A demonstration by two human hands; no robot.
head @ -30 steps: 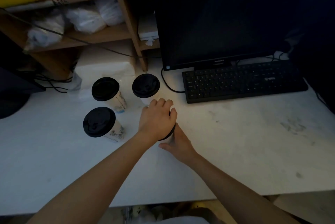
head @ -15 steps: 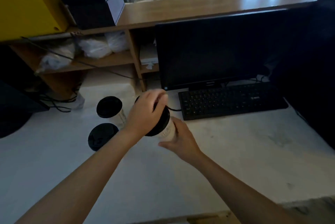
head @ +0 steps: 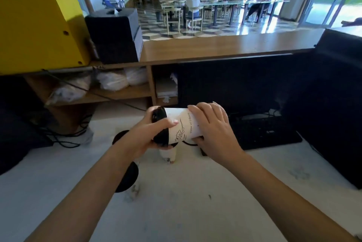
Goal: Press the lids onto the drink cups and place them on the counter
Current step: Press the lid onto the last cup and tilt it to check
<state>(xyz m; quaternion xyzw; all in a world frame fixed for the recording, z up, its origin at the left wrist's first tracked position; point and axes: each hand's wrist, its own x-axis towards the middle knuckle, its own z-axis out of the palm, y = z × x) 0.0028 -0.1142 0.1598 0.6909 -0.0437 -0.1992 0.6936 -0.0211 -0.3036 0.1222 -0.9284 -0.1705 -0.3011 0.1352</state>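
A white paper cup [head: 183,126] with a black lid [head: 161,126] is held on its side in the air above the white worktop. My left hand [head: 148,136] grips the lid end, its thumb lying across the cup wall. My right hand [head: 212,124] wraps round the cup's bottom end. Below them, other lidded cups stand on the worktop: one black lid [head: 128,177] shows under my left forearm, another cup [head: 168,154] shows under my left hand, and a third lid [head: 119,137] peeks out further back. The wooden counter [head: 225,46] runs across above the monitor.
A dark monitor [head: 235,89] and black keyboard [head: 268,133] stand to the right. A yellow box [head: 39,26] and a black box [head: 115,36] occupy the counter's left end. Shelves with white bags [head: 115,80] lie below. People sit at tables beyond.
The cup rose from the worktop and tipped onto its side between both hands. My head lifted, bringing the counter and the room behind into sight.
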